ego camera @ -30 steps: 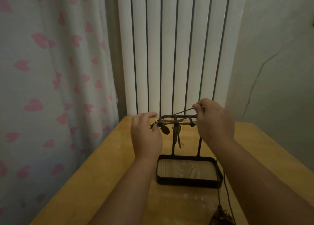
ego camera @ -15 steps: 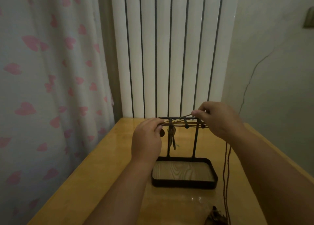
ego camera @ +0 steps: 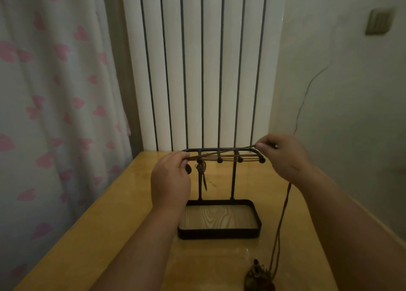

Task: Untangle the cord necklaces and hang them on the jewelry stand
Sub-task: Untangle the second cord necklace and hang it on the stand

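The cord necklace [ego camera: 222, 156] runs along the top bar of the jewelry stand [ego camera: 233, 181], pinched by the left hand [ego camera: 170, 181] at the stand's left end and the right hand [ego camera: 283, 156] at its right, seemingly above the hooks [ego camera: 219, 160].

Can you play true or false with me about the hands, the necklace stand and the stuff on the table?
1. The left hand and the right hand each pinch a cord stretched over the jewelry stand. True.
2. The stand lies on its side. False: it stands upright on the table.
3. A dark pendant lies on the table by the right arm. True.
4. Necklaces fill the bottom of the stand. False: its tray shows only bare wood grain.
5. Blue stars are printed at the left. False: the curtain there has pink hearts.
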`<state>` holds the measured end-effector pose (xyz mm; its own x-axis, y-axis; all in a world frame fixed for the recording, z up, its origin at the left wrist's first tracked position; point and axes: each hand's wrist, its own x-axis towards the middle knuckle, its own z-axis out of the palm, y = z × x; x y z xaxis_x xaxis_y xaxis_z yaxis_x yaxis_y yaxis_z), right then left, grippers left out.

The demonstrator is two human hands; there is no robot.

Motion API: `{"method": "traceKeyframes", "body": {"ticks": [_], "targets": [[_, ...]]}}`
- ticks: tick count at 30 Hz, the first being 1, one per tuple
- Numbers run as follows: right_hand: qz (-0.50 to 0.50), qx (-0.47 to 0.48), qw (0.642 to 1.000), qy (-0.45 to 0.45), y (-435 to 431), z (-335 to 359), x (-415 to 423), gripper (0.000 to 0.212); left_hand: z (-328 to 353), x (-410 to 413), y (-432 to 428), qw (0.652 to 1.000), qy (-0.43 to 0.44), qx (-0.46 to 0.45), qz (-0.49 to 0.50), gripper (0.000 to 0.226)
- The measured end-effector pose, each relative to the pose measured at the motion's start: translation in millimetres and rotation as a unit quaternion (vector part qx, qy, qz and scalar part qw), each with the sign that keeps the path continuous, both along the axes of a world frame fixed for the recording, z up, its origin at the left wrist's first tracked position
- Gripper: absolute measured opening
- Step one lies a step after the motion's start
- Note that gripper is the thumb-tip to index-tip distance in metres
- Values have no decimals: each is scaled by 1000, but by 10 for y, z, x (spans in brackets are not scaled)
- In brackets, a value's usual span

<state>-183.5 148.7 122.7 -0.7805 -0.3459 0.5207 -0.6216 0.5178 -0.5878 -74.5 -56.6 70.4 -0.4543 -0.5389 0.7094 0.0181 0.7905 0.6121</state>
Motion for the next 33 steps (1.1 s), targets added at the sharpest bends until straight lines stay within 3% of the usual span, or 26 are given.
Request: {"method": "traceKeyframes", "body": {"ticks": [5, 15, 18, 20, 23, 25, 27, 30, 33], "targets": [[-18, -71, 997, 0, 44, -135, 31, 10, 24, -17, 61, 1000, 9, 22, 17, 22], [-50, -170, 977, -119, 78, -531, 73, 20, 10, -51, 89, 999, 20, 38, 12, 23], [-47, -174, 967, -179, 1, -704, 128, 21, -26, -38, 144, 997, -5, -45, 58, 32], [-31, -165, 965, -200, -40, -793, 170, 19, -89, 18, 219, 987, 46, -126, 88, 34], [-17, -121, 973, -198, -81, -825, 216, 19, -272, 80, 408, 970, 101, -212, -56, 14], [-12, -105, 975, -198, -98, -800, 233, 20, -358, 57, 550, 975, 11, -160, -153, 13], [11, -118, 969, -217, -106, -763, 240, 18, -394, -34, 704, 973, -136, -15, -185, 16], [29, -138, 962, -232, -150, -715, 265, 16, -383, -215, 840, 898, -279, 222, -258, 42], [43, -156, 955, -249, -194, -670, 286, 18, -356, -285, 876, 842, -294, 308, -330, 28]]}}
